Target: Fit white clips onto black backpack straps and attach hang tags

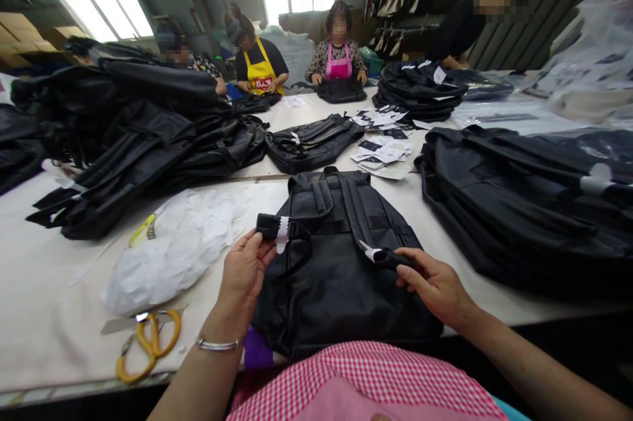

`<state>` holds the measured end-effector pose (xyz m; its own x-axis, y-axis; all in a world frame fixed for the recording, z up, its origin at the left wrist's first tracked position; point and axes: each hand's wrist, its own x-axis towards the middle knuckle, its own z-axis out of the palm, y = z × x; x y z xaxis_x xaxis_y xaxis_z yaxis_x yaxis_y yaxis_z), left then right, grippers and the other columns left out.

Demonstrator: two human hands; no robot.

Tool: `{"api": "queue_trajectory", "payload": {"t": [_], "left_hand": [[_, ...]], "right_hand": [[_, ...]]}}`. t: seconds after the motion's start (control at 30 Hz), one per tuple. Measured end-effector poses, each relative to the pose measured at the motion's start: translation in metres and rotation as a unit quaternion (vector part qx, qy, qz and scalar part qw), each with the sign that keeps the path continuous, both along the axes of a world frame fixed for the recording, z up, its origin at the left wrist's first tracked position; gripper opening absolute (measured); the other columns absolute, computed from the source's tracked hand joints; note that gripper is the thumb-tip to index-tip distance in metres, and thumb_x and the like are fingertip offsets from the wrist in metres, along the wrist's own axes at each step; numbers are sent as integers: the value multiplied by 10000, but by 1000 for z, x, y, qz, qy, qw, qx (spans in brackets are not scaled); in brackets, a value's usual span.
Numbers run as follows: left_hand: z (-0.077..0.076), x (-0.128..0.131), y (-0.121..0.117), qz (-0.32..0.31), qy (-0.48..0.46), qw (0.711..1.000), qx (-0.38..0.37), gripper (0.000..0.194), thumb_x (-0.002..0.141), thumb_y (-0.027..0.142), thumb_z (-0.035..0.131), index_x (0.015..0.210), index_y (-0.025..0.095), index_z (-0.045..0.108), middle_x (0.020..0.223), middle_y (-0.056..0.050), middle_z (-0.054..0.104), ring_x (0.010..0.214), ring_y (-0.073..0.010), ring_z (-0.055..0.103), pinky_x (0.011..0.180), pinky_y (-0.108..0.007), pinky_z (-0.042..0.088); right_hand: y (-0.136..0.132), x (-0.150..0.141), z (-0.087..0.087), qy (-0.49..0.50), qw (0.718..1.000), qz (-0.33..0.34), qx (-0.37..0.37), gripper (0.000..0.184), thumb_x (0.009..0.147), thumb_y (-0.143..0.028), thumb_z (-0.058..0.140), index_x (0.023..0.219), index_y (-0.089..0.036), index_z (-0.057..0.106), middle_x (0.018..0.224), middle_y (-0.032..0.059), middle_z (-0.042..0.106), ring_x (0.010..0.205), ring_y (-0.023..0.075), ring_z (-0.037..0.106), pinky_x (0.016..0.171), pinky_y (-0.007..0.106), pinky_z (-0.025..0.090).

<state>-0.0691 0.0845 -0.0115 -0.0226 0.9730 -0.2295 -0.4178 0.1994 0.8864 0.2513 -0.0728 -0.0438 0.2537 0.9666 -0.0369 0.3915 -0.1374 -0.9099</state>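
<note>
A black backpack (336, 276) lies straps-up on the table right in front of me, its top pointing away. My left hand (247, 262) pinches the end of one shoulder strap (267, 226), which is folded and wrapped by a white paper band (282, 234). Over the bag's right side, my right hand (430, 282) grips the end of the other strap (393, 259). A white strip (368, 251) shows around that strap just beyond my fingers. To the left of the backpack sits a clear bag of white pieces (168, 249).
Yellow-handled scissors (151, 345) lie at the front left. Black bags are piled at left (148, 117) and right (514, 210). Another backpack (314, 140) and scattered tags (383, 150) lie beyond mine. Several people work across the table (59, 335).
</note>
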Motion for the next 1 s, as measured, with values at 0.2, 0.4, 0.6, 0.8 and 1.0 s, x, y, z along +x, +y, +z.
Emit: {"api": "queue_trajectory", "payload": {"t": [0.2,0.4,0.6,0.8,1.0], "left_hand": [[0,0,1,6,2,1000,3,287,724,195,713,996,144,637,919,-70,707,756,-162,686,710,-300,567],[-5,-3,5,-5,-2,1000,8,268,739,205,700,993,138,646,960,-91,708,801,-183,692,731,-324,579],[-6,-4,9,12,-17,1000,-3,216,749,163,662,962,129,649,946,-95,709,791,-187,691,711,-320,590],[6,-4,17,46,9,999,-4,228,738,163,659,962,133,633,912,-82,696,743,-165,675,635,-272,573],[23,9,29,86,83,991,58,350,701,266,720,1024,151,651,898,-53,694,712,-137,651,649,-253,542]], "right_hand": [[-1,1,-2,-5,1000,7,-1,376,875,-457,604,1169,-222,601,787,31,707,688,204,690,635,312,561],[-1,0,-3,-10,1000,16,1,388,880,-462,595,1173,-207,594,805,30,711,684,189,690,626,293,562],[-1,0,-2,-7,1000,22,-1,401,885,-460,586,1182,-192,584,822,28,709,697,175,688,649,285,560],[-3,0,-3,-25,999,31,0,386,891,-458,579,1179,-202,587,810,19,701,710,174,678,675,289,549],[-1,-3,0,-90,994,65,14,381,873,-438,592,1181,-215,618,928,42,702,730,176,644,689,306,513]]}}
